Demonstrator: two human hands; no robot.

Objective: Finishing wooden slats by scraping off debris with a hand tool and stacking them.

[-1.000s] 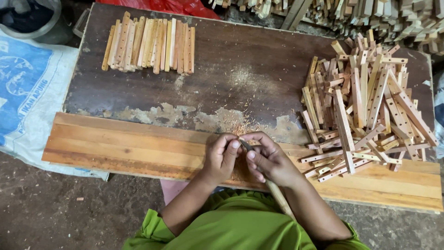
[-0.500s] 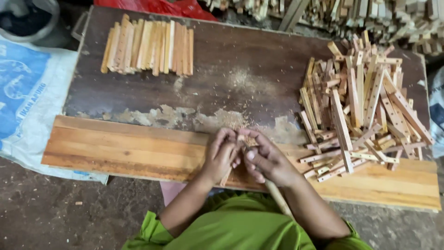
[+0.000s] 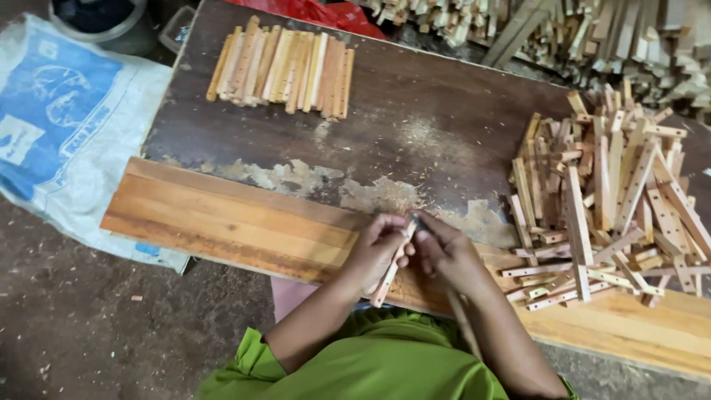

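I see my left hand (image 3: 379, 248) closed around a slim wooden strip (image 3: 391, 265), which slants from near my fingers down toward my body at the near edge of the surface (image 3: 415, 126). My right hand (image 3: 448, 252) pinches the strip's far end, fingers together on it, and a wooden handle (image 3: 465, 320) runs back under that wrist. A loose heap of strips (image 3: 607, 200) lies to the right, a neat row of strips (image 3: 285, 65) far left, sawdust (image 3: 378, 194) just beyond my hands.
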